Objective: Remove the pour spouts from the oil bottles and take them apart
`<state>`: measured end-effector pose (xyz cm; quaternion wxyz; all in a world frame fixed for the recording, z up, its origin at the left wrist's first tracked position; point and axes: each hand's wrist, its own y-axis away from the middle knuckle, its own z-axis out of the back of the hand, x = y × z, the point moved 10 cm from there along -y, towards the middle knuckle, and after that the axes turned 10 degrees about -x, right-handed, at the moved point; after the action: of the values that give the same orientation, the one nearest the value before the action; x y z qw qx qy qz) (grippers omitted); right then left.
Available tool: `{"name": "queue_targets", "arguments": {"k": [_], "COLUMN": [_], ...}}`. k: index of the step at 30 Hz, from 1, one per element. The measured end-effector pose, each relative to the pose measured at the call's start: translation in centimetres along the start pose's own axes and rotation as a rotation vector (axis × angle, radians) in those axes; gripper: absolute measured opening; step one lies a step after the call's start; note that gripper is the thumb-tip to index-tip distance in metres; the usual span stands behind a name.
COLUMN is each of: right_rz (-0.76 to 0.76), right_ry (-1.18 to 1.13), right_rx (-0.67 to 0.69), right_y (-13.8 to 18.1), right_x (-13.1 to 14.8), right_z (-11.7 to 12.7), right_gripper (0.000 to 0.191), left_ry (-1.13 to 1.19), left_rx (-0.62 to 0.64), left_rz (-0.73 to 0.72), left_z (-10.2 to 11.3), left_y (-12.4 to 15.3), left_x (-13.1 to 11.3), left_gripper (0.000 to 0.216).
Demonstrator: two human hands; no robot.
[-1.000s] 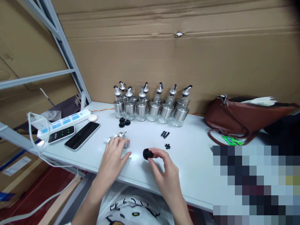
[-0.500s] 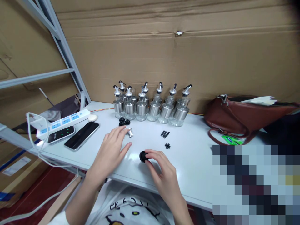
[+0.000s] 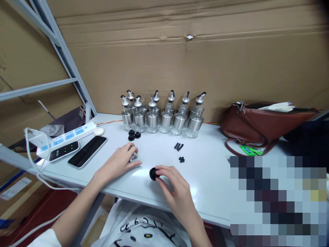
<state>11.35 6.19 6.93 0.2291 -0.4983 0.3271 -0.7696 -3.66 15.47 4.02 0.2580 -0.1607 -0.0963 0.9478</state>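
Fingers (image 3: pixel 128 147) of the left hand (image 3: pixel 120 159) now curl in over a silver part (image 3: pixel 133 158), grip hard to tell; right hand (image 3: pixel 175 187) pinches a black stopper (image 3: pixel 152 174): both seem busy.

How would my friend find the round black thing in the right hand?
Find the pale table, then the person's right hand over its near side. Pinched between thumb and fingers is the round black piece. The similar black pieces near the bottles lie on the table; this one is held up in the hand.
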Motion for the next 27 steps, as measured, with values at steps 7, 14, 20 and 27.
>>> {"name": "queue_targets", "arguments": {"k": [7, 14, 20, 27], "right_rz": [-0.004, -0.002, 0.018, 0.036], "right_ry": [0.003, 0.05, 0.063, 0.067], "right_rx": [-0.01, -0.085, -0.108, -0.095], "right_y": [0.0, 0.0, -0.1, -0.2], "right_x": [-0.1, -0.2, -0.1, 0.1], "right_z": [0.1, 0.9, 1.1, 1.0], "right_gripper": [0.019, 0.022, 0.02, 0.02], "left_ry": [0.003, 0.034, -0.118, -0.067], "left_rx": [-0.008, -0.146, -0.063, -0.114], "left_rz": [-0.086, -0.151, -0.22, -0.164], "left_z": [-0.3, 2.6, 1.0, 1.9], "left_y": [-0.3, 1.0, 1.2, 1.5], "left_x": [-1.8, -3.8, -4.6, -2.6], "left_gripper": [0.016, 0.015, 0.016, 0.015]}}
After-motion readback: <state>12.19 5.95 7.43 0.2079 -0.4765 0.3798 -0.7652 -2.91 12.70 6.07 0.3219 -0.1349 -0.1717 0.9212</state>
